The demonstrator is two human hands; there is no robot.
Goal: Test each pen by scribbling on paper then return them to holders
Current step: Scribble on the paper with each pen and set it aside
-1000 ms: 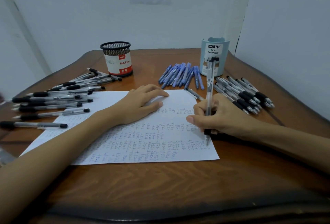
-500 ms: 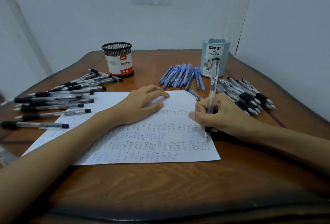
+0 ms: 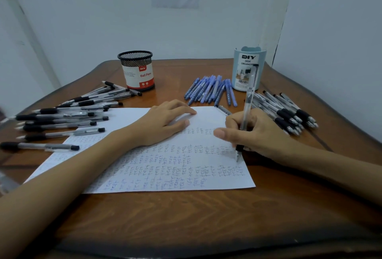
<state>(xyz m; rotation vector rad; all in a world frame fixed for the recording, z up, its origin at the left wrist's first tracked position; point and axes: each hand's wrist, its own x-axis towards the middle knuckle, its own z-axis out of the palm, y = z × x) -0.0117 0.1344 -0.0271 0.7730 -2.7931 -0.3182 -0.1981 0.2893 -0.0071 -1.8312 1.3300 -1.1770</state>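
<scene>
On my feed the right hand (image 3: 258, 132) is curled round a clear pen (image 3: 248, 101), thumb and fingers pinching it low on the barrel, its tip down on the paper (image 3: 186, 178) near the right edge, so I'd call this a scribble test in progress. The left hand (image 3: 163, 122) lies flat with relaxed fingers on the upper part of the sheet, holding nothing, just pinning it down. Rows of small marks cover most of the page, which tells me plenty of pens have had their turn. The returning half looks untouched, though: no pen stands up out of the mesh cup (image 3: 137, 70) or the blue organizer (image 3: 247, 68), both at the far side of the table (image 3: 186, 221). Everything else lies loose: black-grip pens (image 3: 62, 118) fanned out to the left of the sheet, blue pens (image 3: 210, 89) bunched just beside the organizer, and another pile (image 3: 289, 112) behind the right hand. Which piles are tested and which are waiting, I can't tell from here.
</scene>
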